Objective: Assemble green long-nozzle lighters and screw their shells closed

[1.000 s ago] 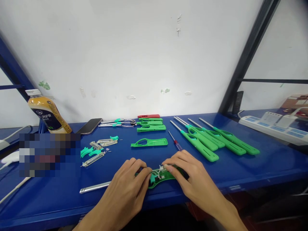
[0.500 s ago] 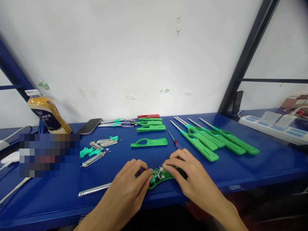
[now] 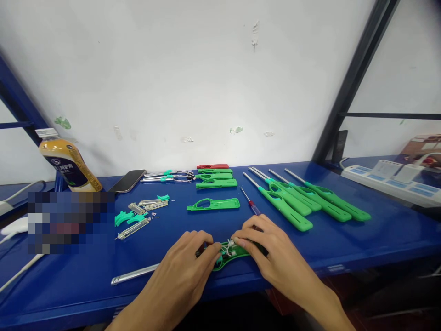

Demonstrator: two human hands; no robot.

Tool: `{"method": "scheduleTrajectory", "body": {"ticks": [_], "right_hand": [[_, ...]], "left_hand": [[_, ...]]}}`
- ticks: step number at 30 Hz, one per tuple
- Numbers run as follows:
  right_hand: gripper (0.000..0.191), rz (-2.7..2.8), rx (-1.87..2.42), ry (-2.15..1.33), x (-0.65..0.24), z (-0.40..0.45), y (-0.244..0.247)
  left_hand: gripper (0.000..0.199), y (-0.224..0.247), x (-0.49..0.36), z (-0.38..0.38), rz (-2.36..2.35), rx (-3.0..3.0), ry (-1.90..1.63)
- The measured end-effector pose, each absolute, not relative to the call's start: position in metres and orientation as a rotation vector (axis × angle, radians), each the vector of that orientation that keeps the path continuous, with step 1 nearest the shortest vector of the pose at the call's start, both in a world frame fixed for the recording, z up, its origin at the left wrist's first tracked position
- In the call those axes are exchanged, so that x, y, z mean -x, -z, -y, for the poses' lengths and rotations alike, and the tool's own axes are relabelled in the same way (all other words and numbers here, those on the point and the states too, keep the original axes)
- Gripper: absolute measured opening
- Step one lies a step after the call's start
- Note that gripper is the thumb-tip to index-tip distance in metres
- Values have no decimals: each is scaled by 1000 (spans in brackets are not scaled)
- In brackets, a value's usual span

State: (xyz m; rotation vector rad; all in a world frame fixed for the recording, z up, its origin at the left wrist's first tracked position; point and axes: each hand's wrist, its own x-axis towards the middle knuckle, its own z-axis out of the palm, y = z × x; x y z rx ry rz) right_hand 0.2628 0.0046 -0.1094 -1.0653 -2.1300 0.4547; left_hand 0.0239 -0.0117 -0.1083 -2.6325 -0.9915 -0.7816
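The left hand's (image 3: 182,262) thumb and forefinger were nearly together at the teal piece (image 3: 219,262); I couldn't tell if they pinched it. The right hand's (image 3: 282,257) fingers were closed on the open green shell (image 3: 241,252), lower centre, near white wires (image 3: 226,249). Handling its small inner parts seemed the step in hand, the next move calling for light fingertips. Both hands hid the shell's ends, and part of the metal tube (image 3: 134,274), lower left.

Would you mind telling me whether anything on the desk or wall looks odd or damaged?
The wall has several chipped or scuffed patches. The red casing also stands out in colour, lying behind green casings.
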Motion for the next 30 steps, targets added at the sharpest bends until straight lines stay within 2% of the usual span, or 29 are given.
{"method": "scheduleTrajectory", "body": {"ticks": [21,30], "right_hand": [[26,2132,1071,-471,-263,-4,109],[25,2148,1074,-394,-262,-5,109]], "left_hand": [[32,107,-23,9,1054,2723,936],[28,107,-23,8,1078,2772,835]]}}
